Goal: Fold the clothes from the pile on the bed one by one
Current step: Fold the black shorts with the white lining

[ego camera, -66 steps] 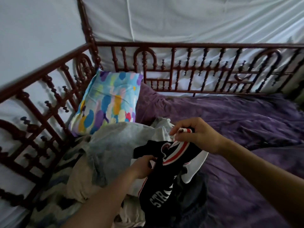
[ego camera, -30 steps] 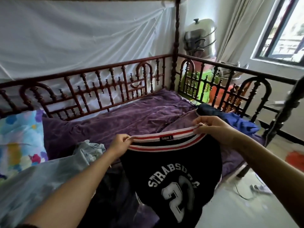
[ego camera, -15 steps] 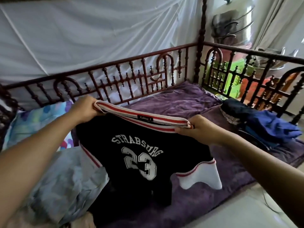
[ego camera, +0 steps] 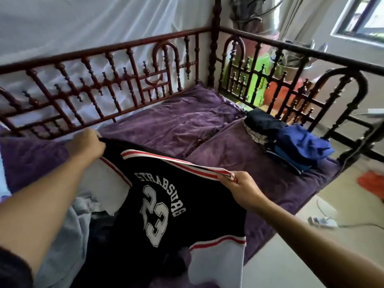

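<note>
Clothes lie in a pale grey heap (ego camera: 68,223) at the lower left of the bed, partly under the left forearm. Just above it, the left grip (ego camera: 86,144), a bare hand, has its fingers curled round a black edge of the jersey (ego camera: 187,206) and holds that edge up near the back rail (ego camera: 116,80) of dark red turned wood. The jersey is black, with "STRABSURG" and the number 23 printed in white, and it hangs spread between the two hands over the near side of the bed. Its lower part drapes onto the heap. One white sleeve panel with red trim shows below the left wrist, and another hangs at the bottom of the frame.

A striped band (ego camera: 176,163) of red and white runs along the jersey's top edge, sloping down to the right. The right grip (ego camera: 243,188), also bare, pinches the end of that band between thumb and curled fingers, lower than the left.

Behind the jersey a rumpled purple blanket (ego camera: 187,121) covers the mattress. Further right, at the foot end near the side rail, sits a folded stack (ego camera: 295,146) of dark and blue garments, well apart from both hands. Beyond the bed's edge, on the pale floor, are a white item with a cable (ego camera: 323,222) and an orange cloth (ego camera: 372,181). A window (ego camera: 365,15) fills the upper right corner.
</note>
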